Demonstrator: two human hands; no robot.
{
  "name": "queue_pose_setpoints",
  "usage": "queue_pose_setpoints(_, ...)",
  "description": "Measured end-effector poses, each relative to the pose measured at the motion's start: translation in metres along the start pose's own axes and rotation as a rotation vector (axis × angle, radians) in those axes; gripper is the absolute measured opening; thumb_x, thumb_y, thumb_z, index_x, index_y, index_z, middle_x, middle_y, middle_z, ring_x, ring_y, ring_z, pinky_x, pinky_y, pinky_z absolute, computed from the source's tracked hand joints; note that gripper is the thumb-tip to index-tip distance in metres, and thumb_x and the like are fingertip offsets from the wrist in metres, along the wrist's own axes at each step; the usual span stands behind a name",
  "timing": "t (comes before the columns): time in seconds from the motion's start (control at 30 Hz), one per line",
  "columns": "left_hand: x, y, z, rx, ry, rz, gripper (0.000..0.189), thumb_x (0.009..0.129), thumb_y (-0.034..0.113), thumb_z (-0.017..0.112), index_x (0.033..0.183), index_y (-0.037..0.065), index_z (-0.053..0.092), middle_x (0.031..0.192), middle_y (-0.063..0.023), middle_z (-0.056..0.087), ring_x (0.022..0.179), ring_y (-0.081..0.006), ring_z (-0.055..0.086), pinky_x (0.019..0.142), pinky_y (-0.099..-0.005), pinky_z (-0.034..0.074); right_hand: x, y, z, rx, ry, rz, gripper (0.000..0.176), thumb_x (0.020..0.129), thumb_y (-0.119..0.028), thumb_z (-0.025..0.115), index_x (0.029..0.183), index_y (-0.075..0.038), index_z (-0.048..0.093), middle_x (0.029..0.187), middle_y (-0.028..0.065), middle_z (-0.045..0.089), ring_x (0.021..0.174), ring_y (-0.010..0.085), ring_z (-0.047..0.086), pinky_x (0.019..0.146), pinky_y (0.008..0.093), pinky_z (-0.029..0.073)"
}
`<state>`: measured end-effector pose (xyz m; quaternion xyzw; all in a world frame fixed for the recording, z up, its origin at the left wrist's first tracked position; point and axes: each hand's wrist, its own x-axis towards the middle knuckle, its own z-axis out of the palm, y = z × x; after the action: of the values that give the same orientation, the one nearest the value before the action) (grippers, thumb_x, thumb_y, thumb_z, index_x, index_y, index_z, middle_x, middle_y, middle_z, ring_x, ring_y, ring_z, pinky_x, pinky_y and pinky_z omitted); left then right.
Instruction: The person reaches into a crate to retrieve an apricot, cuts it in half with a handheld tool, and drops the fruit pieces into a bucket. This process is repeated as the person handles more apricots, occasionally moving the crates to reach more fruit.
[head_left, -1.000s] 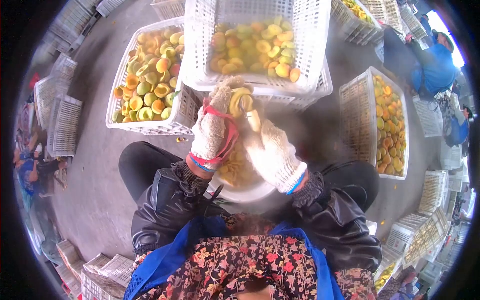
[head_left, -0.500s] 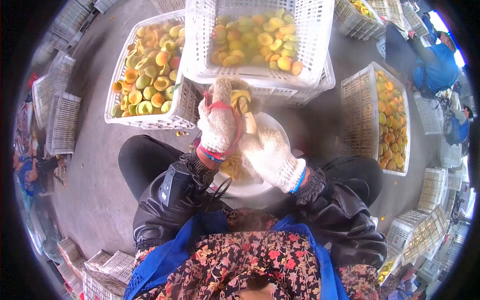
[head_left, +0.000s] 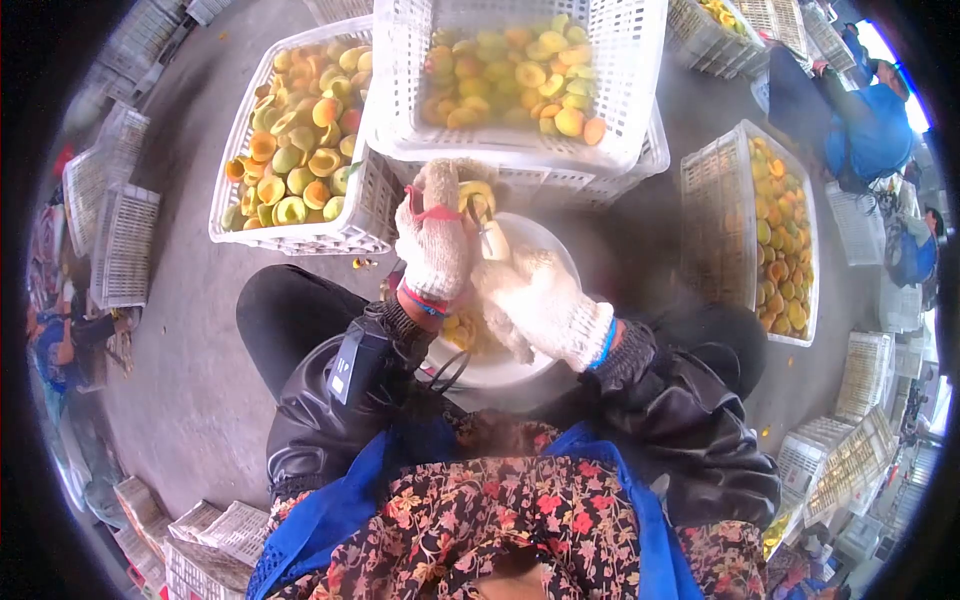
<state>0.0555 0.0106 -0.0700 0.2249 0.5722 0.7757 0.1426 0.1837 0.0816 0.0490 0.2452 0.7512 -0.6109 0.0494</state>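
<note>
My left hand (head_left: 436, 235), in a knit work glove with red trim, is closed around a yellow fruit half (head_left: 478, 199), which looks like a peach or apricot. My right hand (head_left: 548, 308), in a white knit glove, grips a small pale-handled tool (head_left: 493, 240). The tool's thin metal end is at the fruit; its exact shape is too small to tell. Both hands are above a white basin (head_left: 556, 243) between my knees. Yellow scraps (head_left: 460, 332) lie in the basin, partly hidden by the gloves.
A white crate (head_left: 640, 90) of fruit halves rests on another crate ahead. More fruit-filled crates stand at left (head_left: 225, 200) and right (head_left: 715, 230). Fruit bits (head_left: 363, 263) lie on the concrete floor. A person in blue (head_left: 868, 135) is at the far right, among stacked crates.
The fruit half stays in my left hand and the tool in my right. Both hands have shifted slightly, and the tool's end has turned a little against the fruit.
</note>
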Motion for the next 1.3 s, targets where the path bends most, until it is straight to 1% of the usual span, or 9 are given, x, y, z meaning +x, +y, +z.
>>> queue_pose_setpoints(0.07, 0.0, -0.003, 0.002, 0.543, 0.113, 0.337, 0.034, 0.089, 0.02, 0.057, 0.119, 0.004, 0.056, 0.108, -0.0141, 0.061, 0.1, -0.0258, 0.06, 0.09, -0.0355, 0.048, 0.001, 0.004, 0.0, 0.083, -0.005, 0.161, 0.015, 0.085, -0.017, 0.055, 0.093, -0.007, 0.061, 0.093, 0.0172, 0.06, 0.083, 0.0378, 0.06, 0.069, 0.0483, 0.049)
queue_pose_setpoints(0.13, -0.002, 0.005, -0.002, 0.816, 0.164, 0.501, 0.031, 0.087, 0.015, 0.06, 0.116, 0.003, 0.058, 0.105, -0.0147, 0.062, 0.098, -0.0265, 0.061, 0.089, -0.0356, 0.048, 0.005, 0.036, 0.004, -0.517, 0.105, -0.486, 0.017, 0.085, -0.017, 0.055, 0.095, -0.006, 0.062, 0.091, 0.0176, 0.06, 0.084, 0.0385, 0.06, 0.07, 0.0487, 0.049)
queue_pose_setpoints(0.2, 0.007, 0.05, -0.008, 0.981, -0.316, 0.61, 0.043, 0.089, 0.003, 0.051, 0.131, -0.003, 0.043, 0.112, -0.0148, 0.057, 0.101, -0.0248, 0.058, 0.089, -0.0361, 0.047, 0.015, 0.057, 0.008, -0.623, 0.195, -0.611, 0.017, 0.085, -0.017, 0.055, 0.095, -0.006, 0.061, 0.091, 0.0173, 0.06, 0.083, 0.0386, 0.06, 0.07, 0.0488, 0.049)
queue_pose_setpoints(0.33, 0.023, 0.046, 0.001, 0.153, -0.318, -0.234, 0.036, 0.09, 0.013, 0.053, 0.123, -0.002, 0.051, 0.106, -0.0122, 0.06, 0.095, -0.0239, 0.06, 0.086, -0.0354, 0.05, 0.007, 0.041, 0.003, -0.544, 0.141, -0.543, 0.02, 0.085, -0.019, 0.055, 0.099, -0.005, 0.062, 0.093, 0.0159, 0.061, 0.081, 0.0388, 0.06, 0.069, 0.049, 0.049)
queue_pose_setpoints(0.47, 0.01, 0.026, 0.012, 0.124, 0.057, 0.082, 0.032, 0.083, 0.0, 0.058, 0.115, 0.001, 0.056, 0.094, -0.0116, 0.063, 0.092, -0.0256, 0.064, 0.075, -0.033, 0.053, 0.002, 0.024, 0.012, 0.076, 0.133, 0.022, 0.022, 0.086, -0.02, 0.057, 0.102, -0.007, 0.063, 0.093, 0.016, 0.061, 0.081, 0.0378, 0.06, 0.07, 0.0477, 0.049)
queue_pose_setpoints(0.53, 0.022, -0.008, -0.008, -0.024, 0.091, -0.05, 0.032, 0.087, 0.001, 0.054, 0.119, 0.001, 0.051, 0.095, -0.0089, 0.062, 0.09, -0.0222, 0.064, 0.074, -0.0299, 0.053, 0.012, 0.059, 0.01, -0.787, 0.246, -0.611, 0.037, 0.09, -0.022, 0.058, 0.122, -0.003, 0.055, 0.111, 0.0196, 0.061, 0.099, 0.0327, 0.061, 0.08, 0.0439, 0.051)
queue_pose_setpoints(0.63, 0.032, 0.045, 0.01, -0.713, -0.122, -0.517, 0.033, 0.087, -0.002, 0.054, 0.119, 0.001, 0.05, 0.092, -0.0094, 0.062, 0.088, -0.0205, 0.064, 0.073, -0.0285, 0.052, 0.017, 0.056, 0.013, -0.578, 0.433, -0.653, 0.037, 0.087, -0.022, 0.062, 0.118, -0.003, 0.057, 0.108, 0.0193, 0.062, 0.095, 0.0338, 0.062, 0.079, 0.0431, 0.051)
queue_pose_setpoints(1.13, 0.016, 0.032, 0.007, -0.094, -0.142, 0.064, 0.023, 0.094, 0.021, 0.054, 0.107, 0.003, 0.06, 0.095, -0.0106, 0.066, 0.088, -0.0216, 0.064, 0.072, -0.0364, 0.054, 0.02, 0.075, 0.021, -0.739, 0.341, -0.611, 0.027, 0.087, -0.023, 0.059, 0.109, -0.007, 0.061, 0.099, 0.0163, 0.062, 0.09, 0.0369, 0.06, 0.078, 0.047, 0.05)
queue_pose_setpoints(1.3, 0.021, 0.063, 0.015, -0.123, -0.175, -0.234, 0.03, 0.099, 0.026, 0.049, 0.116, 0.003, 0.056, 0.108, -0.0097, 0.063, 0.1, -0.0238, 0.062, 0.086, -0.0394, 0.051, 0.012, 0.061, 0.021, -0.744, 0.377, -0.615, 0.031, 0.086, -0.011, 0.058, 0.115, -0.001, 0.059, 0.102, 0.0214, 0.06, 0.091, 0.0372, 0.059, 0.079, 0.0459, 0.049)
